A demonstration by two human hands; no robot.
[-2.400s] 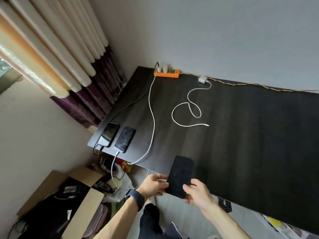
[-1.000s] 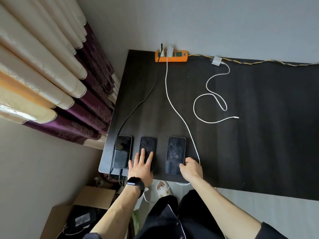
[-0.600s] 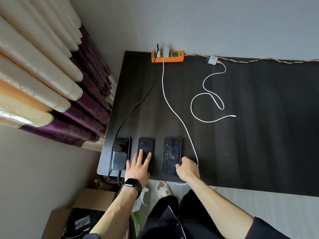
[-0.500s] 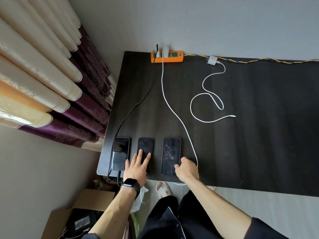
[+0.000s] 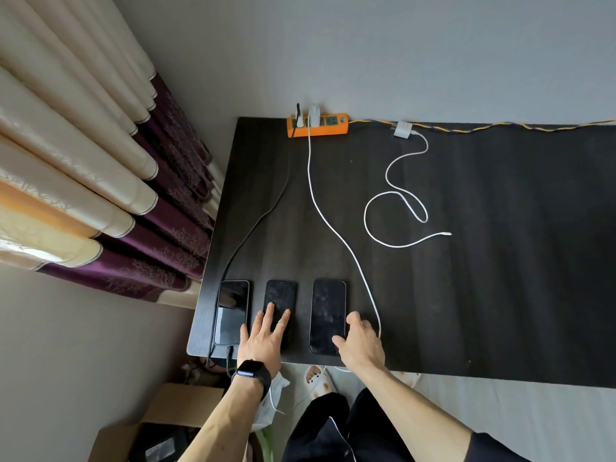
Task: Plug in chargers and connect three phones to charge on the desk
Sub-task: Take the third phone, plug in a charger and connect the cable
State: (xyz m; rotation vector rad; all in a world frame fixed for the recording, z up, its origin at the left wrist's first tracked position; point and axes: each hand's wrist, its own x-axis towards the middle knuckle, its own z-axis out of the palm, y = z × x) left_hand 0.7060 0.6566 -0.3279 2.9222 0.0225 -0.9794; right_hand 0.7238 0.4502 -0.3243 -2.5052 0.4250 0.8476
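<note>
Left hand (image 5: 263, 338) lies flat on the small black middle phone (image 5: 281, 293). Right hand (image 5: 361, 341) touches the bigger black phone (image 5: 326, 311), grip unclear. Next job, probably: the loose white cable (image 5: 440, 234).

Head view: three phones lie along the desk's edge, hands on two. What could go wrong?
The right phone lies at the edge of the desk; a nudge from the right hand might tip it off. The white cable beside that hand drops over the edge and could snag. The loose cable, far off, may stay unconnected.
</note>
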